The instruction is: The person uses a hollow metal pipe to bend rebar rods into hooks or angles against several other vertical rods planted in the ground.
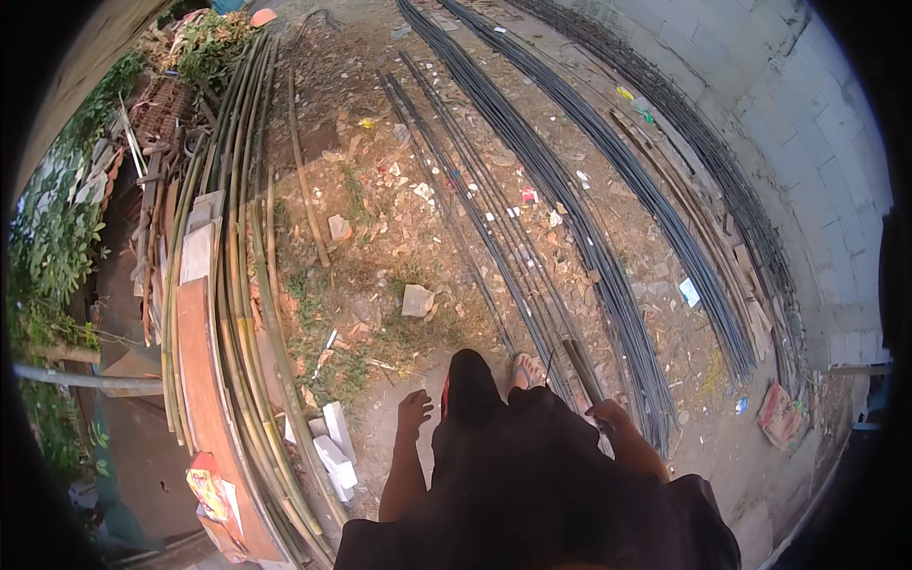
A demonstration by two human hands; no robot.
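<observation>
My left hand (414, 410) hangs beside my left knee with nothing in it, its fingers loosely curled and a little apart. On the other side, my right hand (610, 415) is closed at the near end of a dark, straight, bar-like thing (581, 369) that points away from me. Its exact kind is too small and dim to make out. Thin steel rods (527, 328) lie on the ground just left of it. A thick bundle of long dark rebar (579, 237) runs along the ground to the right of that hand.
Bamboo poles (249, 313) and a reddish-brown board (201, 332) lie along the left. A second rebar bundle (655, 204) runs near the grey block wall (807, 142). White blocks (334, 451), a broken slab (417, 300) and a red-and-white sack (781, 416) sit on the littered dirt.
</observation>
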